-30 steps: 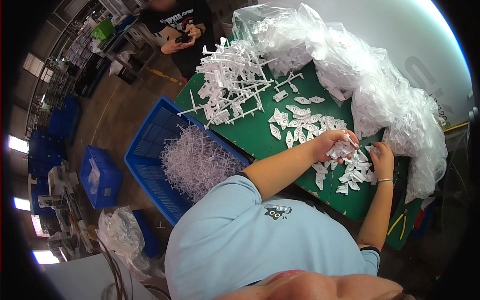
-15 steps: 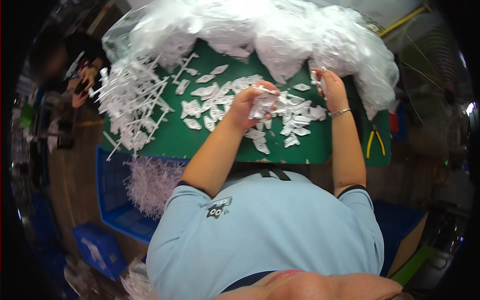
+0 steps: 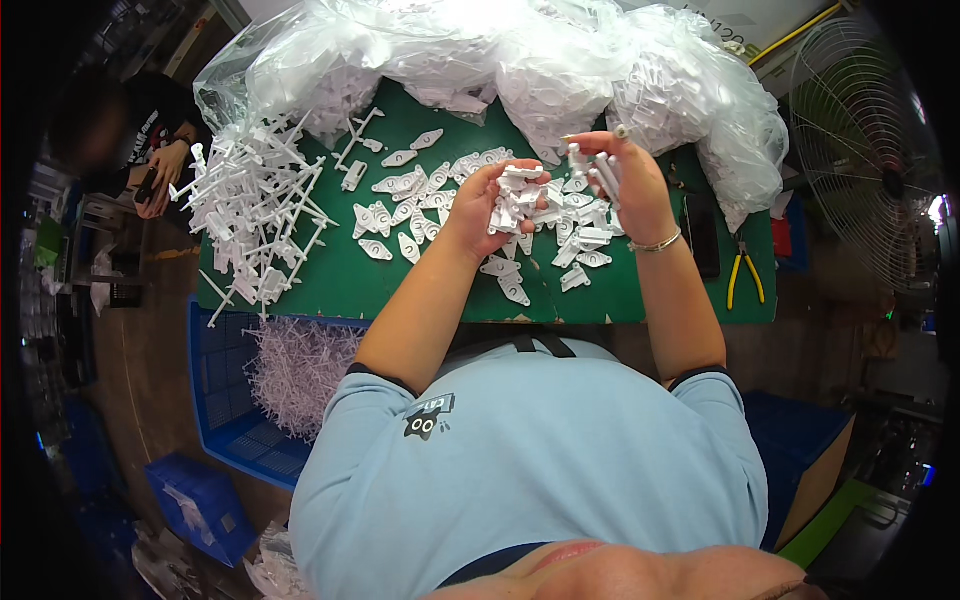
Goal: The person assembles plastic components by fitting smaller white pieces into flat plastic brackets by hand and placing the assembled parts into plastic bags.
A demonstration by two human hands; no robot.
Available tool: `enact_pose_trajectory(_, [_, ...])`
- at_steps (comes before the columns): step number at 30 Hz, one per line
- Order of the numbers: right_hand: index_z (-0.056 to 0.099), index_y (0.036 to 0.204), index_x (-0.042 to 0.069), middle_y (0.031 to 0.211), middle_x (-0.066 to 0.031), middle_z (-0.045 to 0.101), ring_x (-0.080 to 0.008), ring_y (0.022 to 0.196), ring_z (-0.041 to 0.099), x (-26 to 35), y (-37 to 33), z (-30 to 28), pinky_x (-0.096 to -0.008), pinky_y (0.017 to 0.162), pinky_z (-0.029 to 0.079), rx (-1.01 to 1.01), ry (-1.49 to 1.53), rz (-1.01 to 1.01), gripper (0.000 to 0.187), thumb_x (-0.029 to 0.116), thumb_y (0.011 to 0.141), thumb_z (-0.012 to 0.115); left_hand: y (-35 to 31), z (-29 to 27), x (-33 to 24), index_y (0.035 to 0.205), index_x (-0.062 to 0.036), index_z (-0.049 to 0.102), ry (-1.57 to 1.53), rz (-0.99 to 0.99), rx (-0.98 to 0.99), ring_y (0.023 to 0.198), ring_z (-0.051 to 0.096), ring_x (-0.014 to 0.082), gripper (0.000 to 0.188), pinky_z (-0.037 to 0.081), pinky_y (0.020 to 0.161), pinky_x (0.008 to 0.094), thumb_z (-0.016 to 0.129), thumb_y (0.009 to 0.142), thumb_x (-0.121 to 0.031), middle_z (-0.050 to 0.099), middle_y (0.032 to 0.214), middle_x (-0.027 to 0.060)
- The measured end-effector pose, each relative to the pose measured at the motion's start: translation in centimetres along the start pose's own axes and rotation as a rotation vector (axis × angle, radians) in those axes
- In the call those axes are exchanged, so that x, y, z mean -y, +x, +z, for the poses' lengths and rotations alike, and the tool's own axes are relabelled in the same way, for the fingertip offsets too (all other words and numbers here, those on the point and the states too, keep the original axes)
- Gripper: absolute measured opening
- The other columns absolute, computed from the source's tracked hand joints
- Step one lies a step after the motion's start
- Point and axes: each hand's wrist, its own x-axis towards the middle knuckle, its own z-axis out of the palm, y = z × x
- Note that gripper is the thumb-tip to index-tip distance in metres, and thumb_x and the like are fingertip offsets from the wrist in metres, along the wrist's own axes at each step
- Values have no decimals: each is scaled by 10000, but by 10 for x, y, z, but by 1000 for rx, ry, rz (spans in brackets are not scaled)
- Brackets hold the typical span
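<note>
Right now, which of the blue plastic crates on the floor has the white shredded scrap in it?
The large blue plastic crate beside the green table, at the person's left; it holds white shredded scrap.

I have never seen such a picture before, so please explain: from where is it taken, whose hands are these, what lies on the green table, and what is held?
The picture comes from a wide fisheye camera worn on a person's head, looking down, so straight edges look bent. There is no machine: the two bare arms belong to that person. The left hand holds a heap of small white plastic parts. The right hand holds a few thin white pieces between its fingers. On the green table lie more loose white parts, a pile of branched white plastic frames, big clear bags of parts at the far edge, and yellow-handled pliers at the right. A blue crate of white scrap stands below the table's left side. Another person sits at the upper left.
</note>
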Motion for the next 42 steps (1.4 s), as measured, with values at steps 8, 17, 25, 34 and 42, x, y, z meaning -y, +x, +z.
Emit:
enact_pose_trajectory(8, [651, 1032, -37, 997, -136, 657, -234, 944, 619, -24, 4, 59, -325, 872, 463, 94, -439, -248, 282, 197, 989, 499, -3, -5, 5, 1146, -161, 585, -92, -10, -28, 802, 690, 234, 410, 562, 502, 366, 427, 998, -510, 682, 964, 73])
enact_pose_trajectory(17, [641, 1075, -12, 1038, -52, 645, -87, 857, 560, -31, 1, 48, -234, 763, 443, 90, -132, -198, 230, 173, 992, 533, -6, 4, 5, 1098, -136, 611, -99, -25, -92, 789, 670, 154, 310, 545, 475, 289, 533, 970, -407, 668, 954, 27])
enact_pose_trajectory(25, [626, 1003, 10, 745, 42, 525, -16, 611, 411, -37, -47, 10, -171, 548, 303, -37, -94, -56, 134, 124, 936, 603, -1, 0, 8, 1065, -129, 569, -38, 2, -62, 705, 620, 132, 201, 487, 455, 265, 584, 894, -233, 639, 972, 36])
enact_pose_trajectory(34, [589, 923, 32, 724, 45, 523, -16, 588, 411, -77, -109, -4, -176, 523, 299, -198, -108, -9, 95, 122, 954, 595, -3, 2, 9, 1031, -140, 570, -21, 13, -25, 662, 611, 122, 158, 456, 435, 255, 602, 906, -231, 643, 922, 23])
enact_pose_trajectory(42, [536, 846, 21, 819, 14, 489, -68, 704, 409, -96, -135, 5, -214, 628, 328, -266, -328, -162, 70, 41, 896, 581, -5, 3, 9, 972, -168, 552, -40, 9, -5, 656, 612, 111, 123, 460, 425, 256, 615, 927, -263, 632, 897, 10])
